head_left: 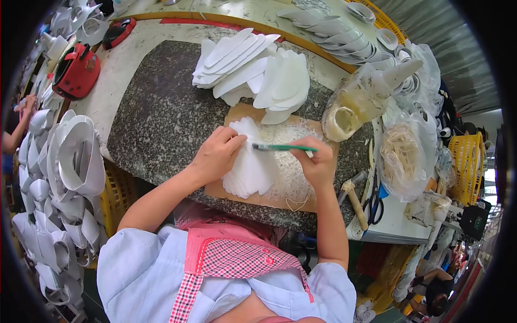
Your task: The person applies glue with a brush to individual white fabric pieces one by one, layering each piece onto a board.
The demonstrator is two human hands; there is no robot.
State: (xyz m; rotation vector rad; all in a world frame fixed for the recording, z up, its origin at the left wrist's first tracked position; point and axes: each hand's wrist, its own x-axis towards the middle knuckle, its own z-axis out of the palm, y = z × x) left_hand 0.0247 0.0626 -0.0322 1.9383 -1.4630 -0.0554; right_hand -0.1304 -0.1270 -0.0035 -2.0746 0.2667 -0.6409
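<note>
A fanned stack of thin white shoe-part pieces (249, 167) lies on a brown board (215, 188) smeared with whitish, dried-looking residue. My left hand (218, 152) is closed at the stack's upper left edge, thumb and fingertips pressed together on the pieces. Between the fingers of my right hand (316, 164) is a green-handled brush (283, 147), held nearly level. Its dark tip reaches over the upper right part of the stack, near my left fingertips. Just beyond the board, loose piles of similar white pieces (283, 83) rest on the dark speckled slab (156, 102).
Right of the board lies a crusted plastic bottle with a cut opening (344, 121). Black scissors (372, 209) and a glue-stained hammer-like tool (354, 202) are by the slab's right edge. White shoe uppers (81, 156) hang at left, near a red container (76, 72).
</note>
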